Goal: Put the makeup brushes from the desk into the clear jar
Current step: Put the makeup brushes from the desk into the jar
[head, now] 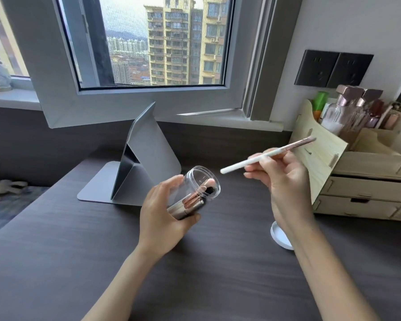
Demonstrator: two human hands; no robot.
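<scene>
Left hand [162, 212] wrapped around the clear jar [196, 193], tilted mouth-up toward the right above the dark woodgrain tabletop [56, 262], several rose-gold brushes already inside. Right hand [285, 181] with fingers [258, 169] pinching a slim white-handled brush [264, 155], handle tip just beside the jar's rim. Best lowered handle-first along the smooth plastic wall, keeping bristles up; white lid [279, 237] waiting below.

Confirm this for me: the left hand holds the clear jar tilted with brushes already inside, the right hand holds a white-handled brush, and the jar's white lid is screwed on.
Not quite: the lid is off. The head view shows the white lid lying on the desk under the right hand, and the clear jar open-mouthed. The left hand, the brushes inside and the white-handled brush are as stated.
</scene>
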